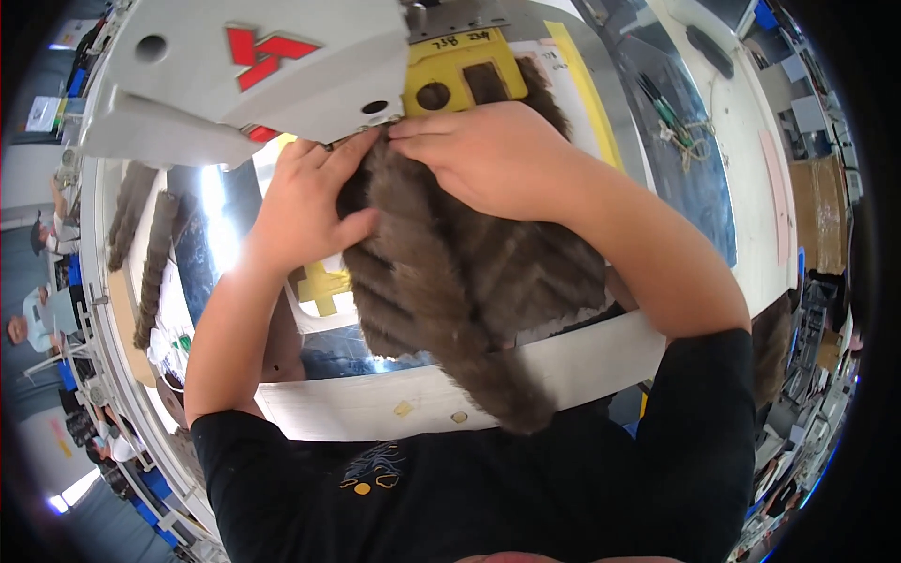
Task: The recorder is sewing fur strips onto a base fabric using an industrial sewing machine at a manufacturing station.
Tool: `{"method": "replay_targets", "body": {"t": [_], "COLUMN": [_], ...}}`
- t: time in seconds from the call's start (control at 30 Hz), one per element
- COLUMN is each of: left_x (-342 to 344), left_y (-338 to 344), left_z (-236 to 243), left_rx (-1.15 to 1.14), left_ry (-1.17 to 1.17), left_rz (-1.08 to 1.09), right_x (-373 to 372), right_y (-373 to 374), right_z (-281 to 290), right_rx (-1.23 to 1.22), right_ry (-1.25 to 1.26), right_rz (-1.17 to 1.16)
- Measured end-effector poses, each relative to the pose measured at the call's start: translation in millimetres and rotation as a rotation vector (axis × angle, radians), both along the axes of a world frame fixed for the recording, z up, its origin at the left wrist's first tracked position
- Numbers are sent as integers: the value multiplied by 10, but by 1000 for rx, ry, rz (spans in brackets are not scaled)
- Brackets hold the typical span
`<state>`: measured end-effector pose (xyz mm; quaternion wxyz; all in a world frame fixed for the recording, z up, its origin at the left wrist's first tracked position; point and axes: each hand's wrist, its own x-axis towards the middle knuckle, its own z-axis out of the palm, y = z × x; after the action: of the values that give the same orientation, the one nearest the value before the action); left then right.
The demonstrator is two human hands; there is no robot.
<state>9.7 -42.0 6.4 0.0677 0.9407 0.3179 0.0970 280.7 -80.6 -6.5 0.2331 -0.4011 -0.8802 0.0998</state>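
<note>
A long brown fur strip (pixel 427 267) runs from under the head of a grey-white sewing machine (pixel 178 89) toward me, its end hanging over the work surface's near edge. Beneath it spreads a wider brown fur piece (pixel 540 267). My left hand (pixel 305 202) holds the fur from the left, fingertips close to the machine's needle area and thumb resting on the strip. From the other side my right hand (pixel 497 159) grips the fur, its fingers pressed together near the same spot. The machine head hides the needle.
Behind my right hand sits a yellow plate (pixel 474 70) with cut-outs. Green-handled snips (pixel 671 113) lie at the right, and a dark oblong object (pixel 709 52) farther back. Fur strips (pixel 155 258) lie at the left. Other people (pixel 42 319) work beyond the left edge.
</note>
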Motion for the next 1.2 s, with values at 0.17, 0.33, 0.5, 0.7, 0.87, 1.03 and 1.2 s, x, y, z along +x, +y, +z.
{"method": "replay_targets", "body": {"t": [0.17, 0.33, 0.5, 0.7, 0.87, 1.03, 1.2], "left_x": [32, 30, 32, 23, 53, 49, 48], "left_y": [88, 98, 110, 71, 16, -39, -82], "left_z": [-64, -92, -104, -82, -46, -46, -59], "left_rx": [-18, -22, 28, 37, 44, 21, 44], "left_ry": [-27, -50, -67, -20, -29, -13, -47], "left_rz": [-27, -37, -44, -34, -50, -28, -90], "right_x": [21, 20, 20, -5, 6, 5, 11], "right_y": [4, 32, 58, 60, 2, -53, -101], "right_z": [-57, 59, 77, 58, -10, 34, 81], "right_rx": [9, -63, -122, -155, -66, -92, -102], "right_ry": [47, -39, -108, -115, 0, -4, -23], "right_rz": [16, 12, 18, 12, 19, 29, 47]}}
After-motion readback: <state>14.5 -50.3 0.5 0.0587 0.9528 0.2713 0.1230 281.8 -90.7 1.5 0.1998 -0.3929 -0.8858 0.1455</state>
